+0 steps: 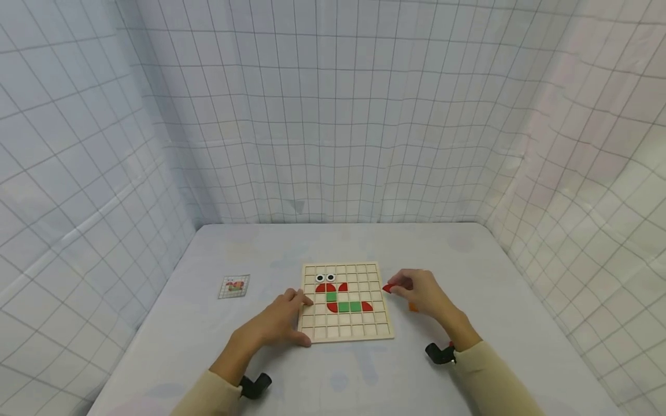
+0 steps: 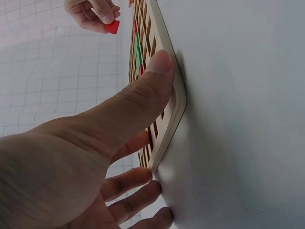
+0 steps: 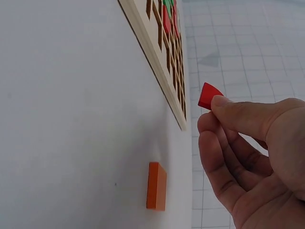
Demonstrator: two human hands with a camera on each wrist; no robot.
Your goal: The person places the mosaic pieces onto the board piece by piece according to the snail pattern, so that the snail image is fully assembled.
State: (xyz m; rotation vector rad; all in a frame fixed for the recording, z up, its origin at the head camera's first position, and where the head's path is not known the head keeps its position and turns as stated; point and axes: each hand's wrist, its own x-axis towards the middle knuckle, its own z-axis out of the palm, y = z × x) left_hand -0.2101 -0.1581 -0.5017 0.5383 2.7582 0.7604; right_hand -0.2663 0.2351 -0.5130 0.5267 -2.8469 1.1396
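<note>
In the head view, a wooden grid board (image 1: 347,332) lies on the table with red, green and eye tiles in its cells. My left hand (image 1: 283,316) rests at its near left corner. In the left wrist view, the thumb (image 2: 159,62) presses along the rim, with one finger over the cells and the others by the edge. Off the board's right side, my right hand (image 1: 420,290) pinches a red quarter-round tile (image 3: 207,95) between thumb and fingertips, raised above the table. Under that hand lies an orange tile (image 3: 156,186), partly hidden in the head view.
A small picture card (image 1: 233,286) with a gridded, coloured figure lies left of the board. The white table (image 1: 343,393) is enclosed by gridded white curtains (image 1: 333,115) at the back and both sides. Black wrist devices (image 1: 439,353) sit at both sleeves.
</note>
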